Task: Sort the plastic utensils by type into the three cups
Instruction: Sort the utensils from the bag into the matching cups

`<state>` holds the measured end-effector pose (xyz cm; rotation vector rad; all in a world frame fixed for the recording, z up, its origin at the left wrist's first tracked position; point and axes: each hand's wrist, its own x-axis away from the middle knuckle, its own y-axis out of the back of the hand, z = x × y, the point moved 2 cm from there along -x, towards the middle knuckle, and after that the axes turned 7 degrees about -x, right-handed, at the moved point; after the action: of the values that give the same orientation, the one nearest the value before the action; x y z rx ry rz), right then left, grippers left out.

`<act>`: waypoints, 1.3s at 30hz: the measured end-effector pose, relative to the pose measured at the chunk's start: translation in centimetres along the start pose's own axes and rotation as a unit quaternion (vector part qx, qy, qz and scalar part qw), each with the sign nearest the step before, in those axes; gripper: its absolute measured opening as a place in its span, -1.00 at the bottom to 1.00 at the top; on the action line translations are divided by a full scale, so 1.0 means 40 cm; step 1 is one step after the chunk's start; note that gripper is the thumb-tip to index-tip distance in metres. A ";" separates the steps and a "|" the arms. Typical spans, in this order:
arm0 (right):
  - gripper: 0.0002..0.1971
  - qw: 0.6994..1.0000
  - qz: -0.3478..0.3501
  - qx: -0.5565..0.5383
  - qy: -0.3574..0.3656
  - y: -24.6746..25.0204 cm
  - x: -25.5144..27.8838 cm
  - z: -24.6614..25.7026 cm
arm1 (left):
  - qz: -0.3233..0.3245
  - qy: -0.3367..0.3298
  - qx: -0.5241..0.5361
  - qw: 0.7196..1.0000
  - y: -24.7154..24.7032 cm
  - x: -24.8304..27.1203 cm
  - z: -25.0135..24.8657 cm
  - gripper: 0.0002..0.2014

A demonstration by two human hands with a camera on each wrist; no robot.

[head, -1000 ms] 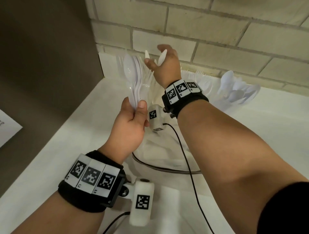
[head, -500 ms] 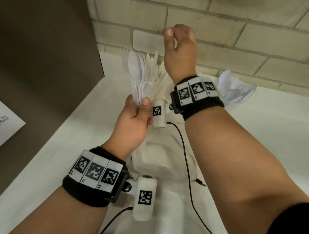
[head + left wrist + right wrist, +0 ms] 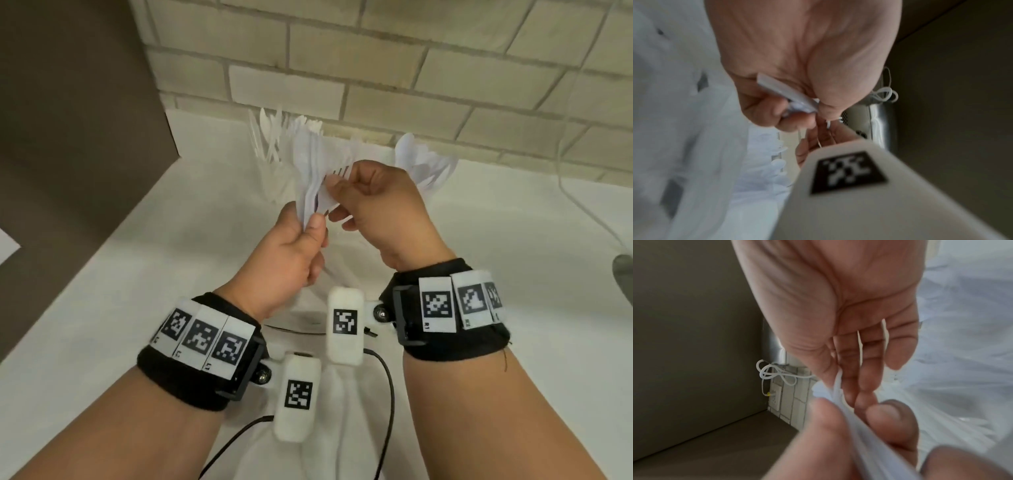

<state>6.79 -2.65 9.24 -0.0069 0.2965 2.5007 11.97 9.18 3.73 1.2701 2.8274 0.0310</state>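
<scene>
Above counter, hands pinching utensils

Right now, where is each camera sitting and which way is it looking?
Head: on the person's head, looking down and forward at the counter and brick wall; shows both forearms, left hand and right hand.
Left wrist: under the left wrist, looking along the palm at fingers curled round utensil handles.
Right wrist: under the right wrist, looking along the palm at fingers pinching white plastic.
Shared: all three show the bunch of white utensils between both hands.
</scene>
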 end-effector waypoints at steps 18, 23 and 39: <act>-0.94 0.970 -0.096 -0.216 -0.051 0.031 0.016 -0.003 | 0.023 0.045 0.001 0.999 -0.003 0.027 0.013 -0.62; -0.72 0.956 0.019 -0.275 -0.096 0.010 0.021 -0.025 | 0.111 0.096 0.034 0.989 0.000 0.036 0.015 -0.52; -0.87 0.967 -0.048 -0.232 -0.096 0.015 0.016 -0.063 | -0.070 0.020 -0.076 0.994 -0.007 0.005 0.009 -0.75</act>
<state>5.77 -3.30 6.88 0.0308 -0.3631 2.3953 11.66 9.14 3.35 1.0520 2.8746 0.2652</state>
